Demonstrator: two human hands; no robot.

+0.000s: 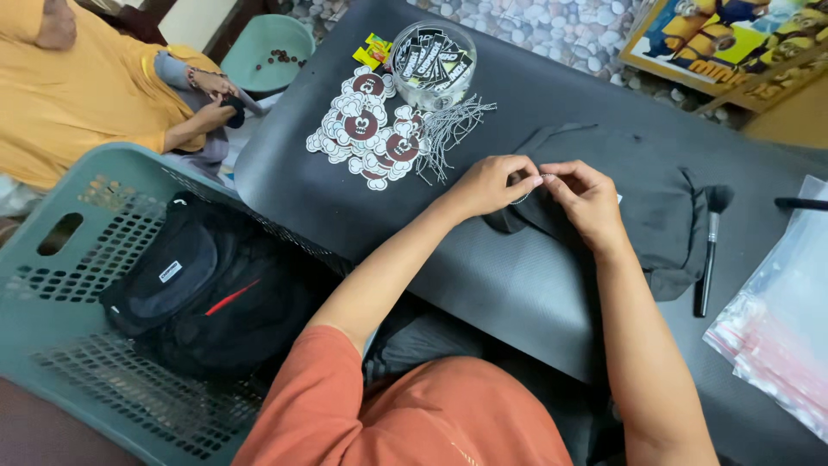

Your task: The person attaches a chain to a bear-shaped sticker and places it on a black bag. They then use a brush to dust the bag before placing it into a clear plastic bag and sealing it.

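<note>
Left hand (488, 184) & right hand (586, 197) meet fingertip to fingertip over a dark folded garment (638, 220) on the black mat (517, 285). Both pinch shut on a thin pale string (528, 196), prob. a tag cord, too small to be sure; it runs between the two pinches, just above the cloth's left edge. A loose string pile (448, 129) lies well apart by the die-cut tags (366, 129); a brush (709, 250) sits right of the garment.

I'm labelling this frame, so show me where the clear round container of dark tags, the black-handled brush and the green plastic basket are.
Clear round container of dark tags (431, 62): head view, on its transparent side wall.
Black-handled brush (709, 250): head view, on its handle.
Green plastic basket (65, 285): head view, on its perforated left wall.
</note>
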